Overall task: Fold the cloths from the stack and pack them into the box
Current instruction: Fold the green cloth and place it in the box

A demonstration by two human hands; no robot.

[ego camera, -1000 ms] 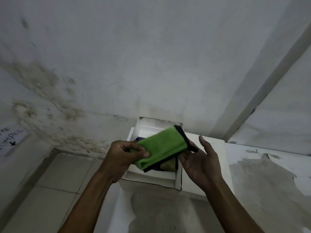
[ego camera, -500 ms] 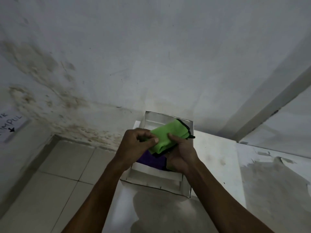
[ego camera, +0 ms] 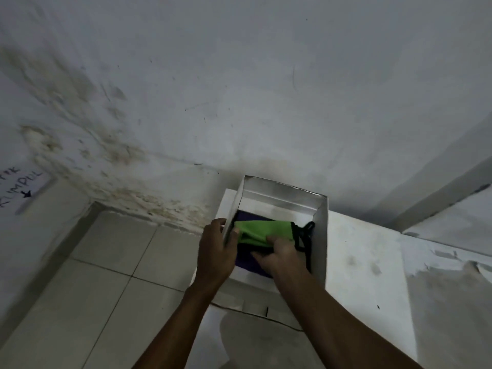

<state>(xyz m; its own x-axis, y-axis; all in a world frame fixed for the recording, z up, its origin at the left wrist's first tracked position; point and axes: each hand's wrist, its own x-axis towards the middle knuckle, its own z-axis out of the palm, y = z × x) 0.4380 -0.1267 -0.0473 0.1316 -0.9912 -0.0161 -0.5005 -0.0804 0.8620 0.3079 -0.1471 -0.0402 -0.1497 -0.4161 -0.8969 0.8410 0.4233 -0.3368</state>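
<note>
A white box (ego camera: 320, 235) stands open on a white table (ego camera: 372, 251) by the wall. Inside it a folded green cloth (ego camera: 262, 231) with black trim lies on a purple cloth (ego camera: 253, 266). My left hand (ego camera: 214, 251) straddles the box's left wall, fingers outside and thumb inside against the green cloth's left end. My right hand (ego camera: 283, 258) reaches into the box and pinches the green cloth's near edge, thumb on top. The stack of cloths is out of view.
The stained wall (ego camera: 239, 102) rises right behind the box. A tiled floor (ego camera: 93, 275) lies to the left, below the table's edge. A paper sign (ego camera: 22, 187) hangs on the left wall. The table top to the right has peeling patches (ego camera: 447, 302).
Both hands have lowered the green cloth from above the box down into it, onto the purple cloth. My left hand has shifted onto the box's left wall.
</note>
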